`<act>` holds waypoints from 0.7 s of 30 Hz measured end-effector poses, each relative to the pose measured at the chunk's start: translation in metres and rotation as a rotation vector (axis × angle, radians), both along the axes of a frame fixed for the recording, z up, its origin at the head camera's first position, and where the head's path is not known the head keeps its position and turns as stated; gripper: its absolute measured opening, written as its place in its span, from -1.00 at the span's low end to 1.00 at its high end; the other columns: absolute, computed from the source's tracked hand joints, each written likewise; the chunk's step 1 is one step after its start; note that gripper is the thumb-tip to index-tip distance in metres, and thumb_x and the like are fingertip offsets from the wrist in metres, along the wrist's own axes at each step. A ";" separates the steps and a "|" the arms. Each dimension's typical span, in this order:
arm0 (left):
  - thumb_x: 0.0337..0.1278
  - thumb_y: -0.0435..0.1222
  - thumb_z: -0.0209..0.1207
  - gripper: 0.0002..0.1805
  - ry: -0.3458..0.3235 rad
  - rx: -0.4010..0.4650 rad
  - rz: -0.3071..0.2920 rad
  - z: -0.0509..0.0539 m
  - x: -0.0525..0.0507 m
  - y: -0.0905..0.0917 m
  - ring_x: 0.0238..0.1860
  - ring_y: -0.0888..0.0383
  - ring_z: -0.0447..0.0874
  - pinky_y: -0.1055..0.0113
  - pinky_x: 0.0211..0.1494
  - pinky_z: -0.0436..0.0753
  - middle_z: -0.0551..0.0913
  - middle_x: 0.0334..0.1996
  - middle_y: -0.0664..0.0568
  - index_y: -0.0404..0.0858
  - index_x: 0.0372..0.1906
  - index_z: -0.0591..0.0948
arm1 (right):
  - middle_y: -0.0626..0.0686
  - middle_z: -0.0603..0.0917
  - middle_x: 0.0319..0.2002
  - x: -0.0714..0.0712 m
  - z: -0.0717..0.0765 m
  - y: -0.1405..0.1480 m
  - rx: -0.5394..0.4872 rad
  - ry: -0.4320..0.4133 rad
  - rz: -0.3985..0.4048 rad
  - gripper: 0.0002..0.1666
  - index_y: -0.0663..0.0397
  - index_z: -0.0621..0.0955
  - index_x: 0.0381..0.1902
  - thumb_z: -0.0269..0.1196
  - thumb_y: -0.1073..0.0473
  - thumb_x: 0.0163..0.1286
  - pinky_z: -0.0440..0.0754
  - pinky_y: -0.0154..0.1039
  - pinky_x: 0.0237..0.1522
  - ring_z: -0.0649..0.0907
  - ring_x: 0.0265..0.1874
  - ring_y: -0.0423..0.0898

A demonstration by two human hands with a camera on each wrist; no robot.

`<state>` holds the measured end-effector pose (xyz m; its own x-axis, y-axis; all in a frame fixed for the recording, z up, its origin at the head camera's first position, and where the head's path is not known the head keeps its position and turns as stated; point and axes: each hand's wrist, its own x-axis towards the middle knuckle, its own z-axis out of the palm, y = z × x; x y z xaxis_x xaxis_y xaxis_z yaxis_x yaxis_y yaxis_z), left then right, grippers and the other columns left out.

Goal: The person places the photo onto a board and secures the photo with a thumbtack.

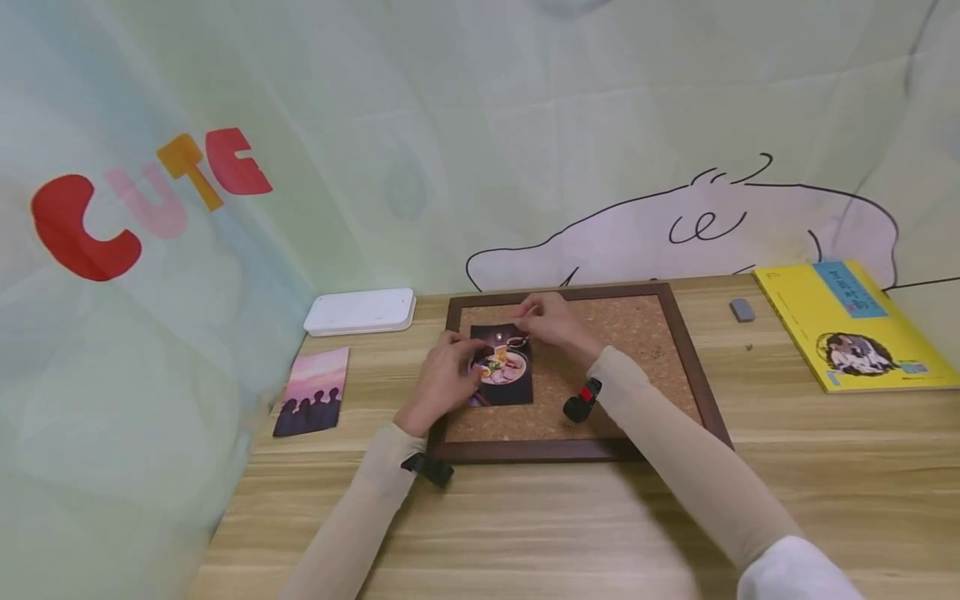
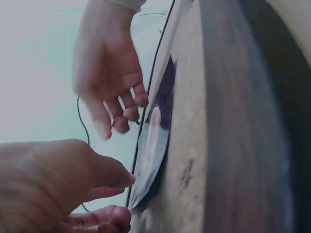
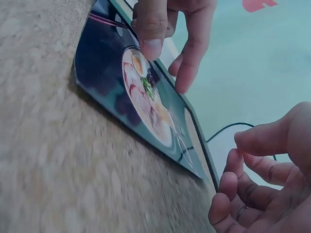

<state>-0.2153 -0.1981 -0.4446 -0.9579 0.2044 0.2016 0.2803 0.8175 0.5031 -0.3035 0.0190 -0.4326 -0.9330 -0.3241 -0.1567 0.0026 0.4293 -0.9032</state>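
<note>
A dark photo of a food bowl [image 1: 517, 392] lies at the left of a framed cork board [image 1: 600, 375]; its edges curl up in the right wrist view. My left hand [image 1: 444, 377] is at the photo's left edge, its thumb over the printed side and its fingers apart, also in the left wrist view [image 2: 63, 184]. Above the photo's upper right corner, my right hand [image 1: 558, 325] hangs with loosely bent fingers, thumb and index tips close together in the right wrist view [image 3: 272, 179]. Nothing shows between them.
Left of the board lie a pink and purple picture [image 1: 315, 392] and a white case [image 1: 360, 312]. At the right are a grey eraser [image 1: 742, 310] and a yellow book [image 1: 862, 333]. A printed curtain [image 1: 420, 167] hangs behind the wooden table [image 1: 540, 533].
</note>
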 end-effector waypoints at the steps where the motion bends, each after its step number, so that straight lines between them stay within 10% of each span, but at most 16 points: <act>1: 0.25 -0.41 0.34 -0.57 -0.001 0.007 0.006 0.001 0.000 -0.001 -0.01 -0.16 0.63 -0.02 0.02 0.62 0.61 0.12 -0.33 -0.34 0.22 0.73 | 0.08 0.66 -0.18 0.001 0.000 0.004 0.002 0.002 -0.002 -0.78 0.16 0.67 0.03 0.26 0.16 0.56 0.54 -0.25 -0.28 0.60 -0.25 -0.05; 10: 0.30 -0.39 0.32 -0.54 0.038 0.046 0.073 0.016 -0.005 -0.023 -0.43 0.07 0.54 0.26 -0.28 0.49 0.61 0.14 -0.38 -0.40 0.28 0.69 | 0.18 0.64 -0.04 0.016 0.004 0.048 0.047 0.042 -0.027 -0.75 0.12 0.64 0.11 0.23 0.13 0.61 0.55 -0.16 -0.12 0.58 -0.10 0.06; 21: 0.27 -0.41 0.33 -0.51 0.052 0.065 0.096 0.021 -0.004 -0.043 -0.43 0.07 0.61 0.26 -0.25 0.53 0.63 0.15 -0.41 -0.39 0.31 0.67 | 0.24 0.67 0.04 0.027 0.016 0.109 0.132 0.114 -0.055 -0.72 0.15 0.64 0.13 0.19 0.12 0.63 0.56 -0.17 -0.12 0.59 -0.08 0.09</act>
<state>-0.2197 -0.2416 -0.4241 -0.9603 0.0972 0.2614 0.2294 0.8082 0.5424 -0.2767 0.1281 -0.4163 -0.9628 -0.2560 -0.0865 -0.0703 0.5462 -0.8347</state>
